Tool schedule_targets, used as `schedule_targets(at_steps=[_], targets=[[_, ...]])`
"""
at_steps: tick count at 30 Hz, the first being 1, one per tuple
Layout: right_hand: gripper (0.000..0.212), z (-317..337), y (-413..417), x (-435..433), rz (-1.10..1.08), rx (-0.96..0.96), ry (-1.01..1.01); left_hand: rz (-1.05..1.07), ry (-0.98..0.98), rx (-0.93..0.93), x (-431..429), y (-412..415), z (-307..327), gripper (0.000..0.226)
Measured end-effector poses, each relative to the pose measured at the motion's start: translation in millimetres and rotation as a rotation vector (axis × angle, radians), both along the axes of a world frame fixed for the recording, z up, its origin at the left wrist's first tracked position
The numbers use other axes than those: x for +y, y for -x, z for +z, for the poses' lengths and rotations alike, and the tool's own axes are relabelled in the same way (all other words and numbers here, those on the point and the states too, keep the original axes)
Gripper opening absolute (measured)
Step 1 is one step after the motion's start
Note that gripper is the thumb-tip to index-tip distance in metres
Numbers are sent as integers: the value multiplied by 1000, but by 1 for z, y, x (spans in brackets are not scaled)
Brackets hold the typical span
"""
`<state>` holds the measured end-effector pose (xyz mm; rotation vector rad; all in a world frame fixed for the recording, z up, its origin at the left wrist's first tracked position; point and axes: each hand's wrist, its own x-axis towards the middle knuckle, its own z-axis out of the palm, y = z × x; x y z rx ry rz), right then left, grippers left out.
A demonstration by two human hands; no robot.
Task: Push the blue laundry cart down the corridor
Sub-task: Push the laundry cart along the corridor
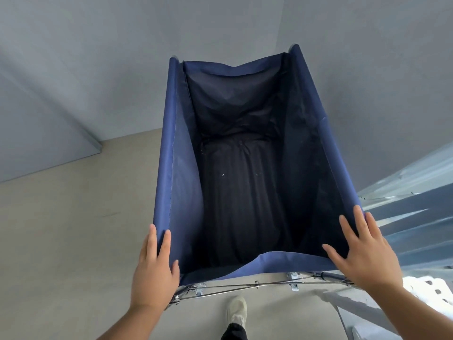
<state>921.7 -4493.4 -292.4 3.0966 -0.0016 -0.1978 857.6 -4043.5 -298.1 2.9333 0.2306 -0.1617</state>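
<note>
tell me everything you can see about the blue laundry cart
The blue laundry cart is a deep, navy fabric bag slung on a folding metal frame, looking empty inside with a dark, creased bottom. It stands on pale floor facing a grey wall. The left hand and right hand rest on its near corners, fingers spread.

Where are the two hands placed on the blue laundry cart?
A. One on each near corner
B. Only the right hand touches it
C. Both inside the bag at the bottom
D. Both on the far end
A: the left hand and the right hand each rest with fingers spread on a near corner of the blue laundry cart.
</note>
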Motion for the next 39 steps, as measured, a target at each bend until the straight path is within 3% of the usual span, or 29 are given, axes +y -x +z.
schedule_targets(at_steps=[39], targets=[[85,2,-255,-21,71,70,-7,118,-13,-19,-29,-210,0,80]])
